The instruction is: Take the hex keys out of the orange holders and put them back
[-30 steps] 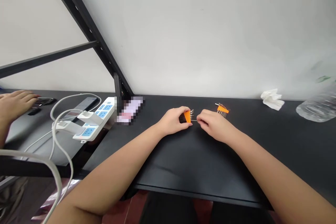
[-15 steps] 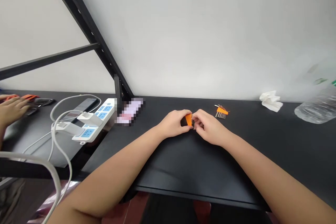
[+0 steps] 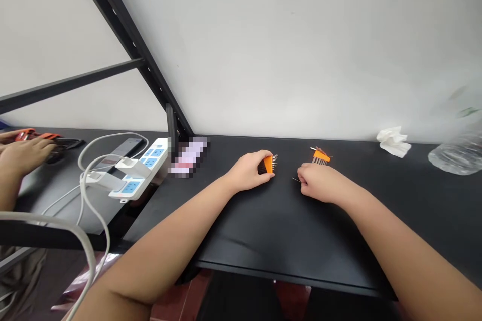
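Note:
My left hand [image 3: 248, 171] is closed around an orange holder [image 3: 267, 164], gripping it between thumb and fingers above the black table. Several metal ends stick out of its right side, like those of a hex key set. To the right, my right hand [image 3: 320, 180] is closed in a pinch, and a thin metal rod [image 3: 295, 179] that looks like a small hex key pokes out leftward from its fingertips. Just behind that hand lies a second orange holder [image 3: 322, 154] with several metal rods, its lower part partly hidden by the hand.
A white power strip [image 3: 141, 173] with chargers and cables stands at left, beside a phone [image 3: 124, 150]. Another phone [image 3: 190, 155], blurred, lies near the rack post. Crumpled tissue [image 3: 393, 141] and a clear plastic bottle [image 3: 457, 153] are at right. Another person's hand [image 3: 28, 155] works far left.
My right hand has moved right, away from the holder in my left hand, with the thin rod in its fingers. My left hand keeps hold of its orange holder.

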`<state>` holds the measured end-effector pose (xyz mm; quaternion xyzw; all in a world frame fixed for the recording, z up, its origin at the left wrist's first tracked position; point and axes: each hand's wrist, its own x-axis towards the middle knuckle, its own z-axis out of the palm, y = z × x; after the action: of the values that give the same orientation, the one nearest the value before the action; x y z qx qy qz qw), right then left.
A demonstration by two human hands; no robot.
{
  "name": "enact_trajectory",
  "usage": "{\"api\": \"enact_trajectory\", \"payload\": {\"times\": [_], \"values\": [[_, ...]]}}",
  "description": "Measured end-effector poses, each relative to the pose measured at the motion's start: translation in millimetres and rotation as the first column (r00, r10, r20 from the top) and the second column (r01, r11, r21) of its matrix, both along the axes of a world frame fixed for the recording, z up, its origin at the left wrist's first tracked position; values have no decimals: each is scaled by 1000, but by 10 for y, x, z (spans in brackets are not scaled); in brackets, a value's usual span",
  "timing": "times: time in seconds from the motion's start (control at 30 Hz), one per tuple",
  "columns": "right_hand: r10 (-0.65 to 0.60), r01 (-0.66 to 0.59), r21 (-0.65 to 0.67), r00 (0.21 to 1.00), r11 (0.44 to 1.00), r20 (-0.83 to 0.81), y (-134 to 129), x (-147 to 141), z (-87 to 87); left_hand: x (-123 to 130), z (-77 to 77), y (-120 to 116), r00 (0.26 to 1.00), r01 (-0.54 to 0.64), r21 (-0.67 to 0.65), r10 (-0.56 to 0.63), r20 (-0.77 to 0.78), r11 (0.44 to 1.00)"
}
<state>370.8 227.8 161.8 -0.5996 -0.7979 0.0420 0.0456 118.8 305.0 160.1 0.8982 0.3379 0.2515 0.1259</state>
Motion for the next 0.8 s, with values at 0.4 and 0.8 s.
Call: {"api": "enact_trajectory", "payload": {"times": [0.4,0.8], "values": [[317,-211,350,906,913,-282,61,-203,-143,9,6,-35,997,34,13,-35,72,999],[335,-241,360,914,901,-228,63,-175,-157,31,-19,-42,992,30,-41,-25,123,999]]}}
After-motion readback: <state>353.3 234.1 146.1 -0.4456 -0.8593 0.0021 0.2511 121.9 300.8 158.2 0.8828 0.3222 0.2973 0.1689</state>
